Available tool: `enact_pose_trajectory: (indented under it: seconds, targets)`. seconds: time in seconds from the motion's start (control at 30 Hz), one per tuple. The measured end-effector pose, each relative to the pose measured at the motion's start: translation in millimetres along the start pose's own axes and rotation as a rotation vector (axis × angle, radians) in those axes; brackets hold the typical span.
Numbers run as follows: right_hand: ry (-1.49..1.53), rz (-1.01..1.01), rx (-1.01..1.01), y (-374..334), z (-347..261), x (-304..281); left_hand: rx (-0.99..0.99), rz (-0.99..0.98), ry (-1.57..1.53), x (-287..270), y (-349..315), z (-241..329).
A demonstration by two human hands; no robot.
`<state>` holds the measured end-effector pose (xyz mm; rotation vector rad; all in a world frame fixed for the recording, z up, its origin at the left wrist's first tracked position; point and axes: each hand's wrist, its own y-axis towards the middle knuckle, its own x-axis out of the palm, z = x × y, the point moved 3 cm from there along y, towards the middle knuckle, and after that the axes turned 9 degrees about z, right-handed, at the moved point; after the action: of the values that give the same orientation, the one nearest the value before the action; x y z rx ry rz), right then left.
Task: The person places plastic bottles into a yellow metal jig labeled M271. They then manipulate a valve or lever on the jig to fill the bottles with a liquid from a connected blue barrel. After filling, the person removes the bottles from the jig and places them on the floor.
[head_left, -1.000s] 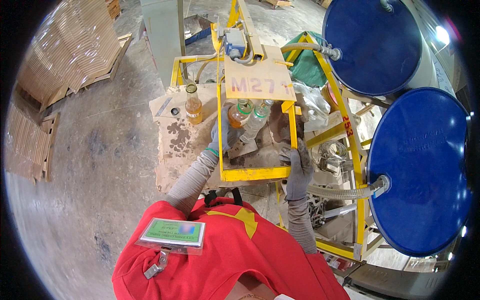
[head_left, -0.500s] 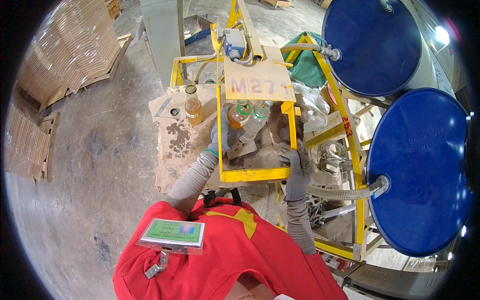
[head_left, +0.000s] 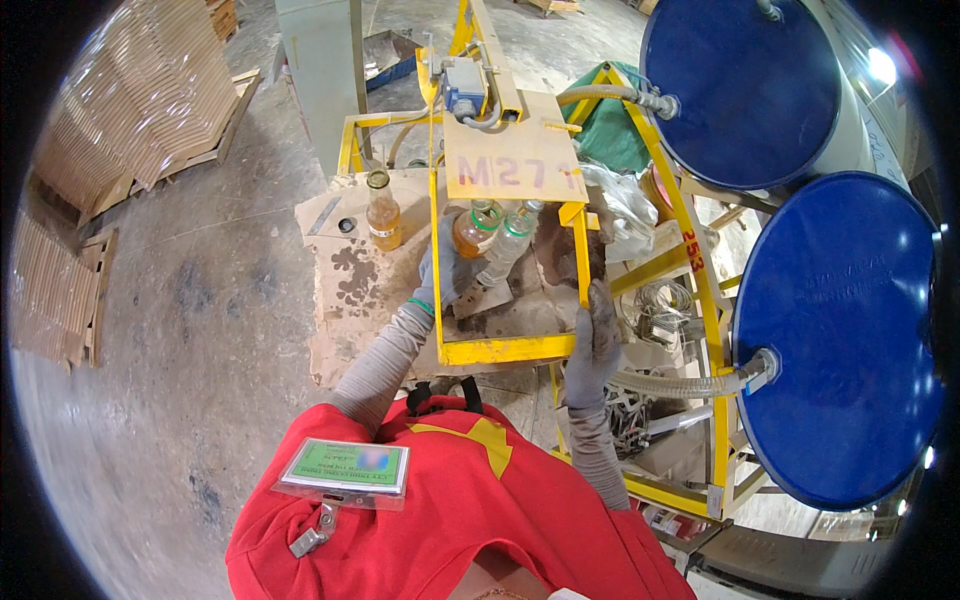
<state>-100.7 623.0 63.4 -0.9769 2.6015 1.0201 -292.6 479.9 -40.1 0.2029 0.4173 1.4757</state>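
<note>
My left hand [head_left: 445, 272], in a grey glove, reaches behind the left bar of a yellow metal frame [head_left: 505, 349]. It closes round the lower side of a glass bottle [head_left: 474, 238] of amber liquid with a green ring; the bar and bottle hide part of the fingers. Touching that bottle on the right is a clear glass bottle [head_left: 508, 250], also green-ringed. Farther left stands another glass bottle [head_left: 384, 215] of amber liquid. My right hand [head_left: 592, 345], gloved in grey, rests against the frame's right corner, fingers stretched upward along the bar, with nothing visible in it.
Stained cardboard [head_left: 345, 320] lies under the bottles. A marked board [head_left: 515, 150] and a switch box [head_left: 464, 88] top the frame. Two blue drums [head_left: 840, 340] with hoses stand right. Wrapped cardboard stacks [head_left: 150, 100] and a grey column [head_left: 322, 80] are left and ahead.
My right hand has loosened from the frame's corner; its fingers, which were hooked over the bar, now point up beside it. My left hand and the bottles stay nearly in place.
</note>
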Motion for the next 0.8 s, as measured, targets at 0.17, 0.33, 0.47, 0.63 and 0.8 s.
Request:
enact_pose_trajectory:
  seconds: [0.17, 0.33, 0.47, 0.63, 0.8]
  targets:
    - [-0.023, 0.001, -0.037, -10.3, 6.2, -2.6, 0.031, -0.005, -0.039, 3.4, 0.9, 0.0]
    - [-0.068, -0.081, -0.151, -12.9, 3.5, -7.7, -0.017, -0.008, -0.093, 6.5, 1.8, -10.1]
    - [-0.029, -0.162, -0.210, -14.9, -0.2, -8.8, -0.035, -0.016, -0.159, 3.6, 2.3, -18.7]
    - [-0.114, -0.170, -0.402, -15.0, -6.3, -13.0, 0.010, -0.059, 0.004, 3.1, 1.0, 1.8]
    - [-0.168, -0.183, -0.464, -16.7, -5.3, -12.1, 0.060, -0.056, 0.008, -0.1, 2.5, 1.3]
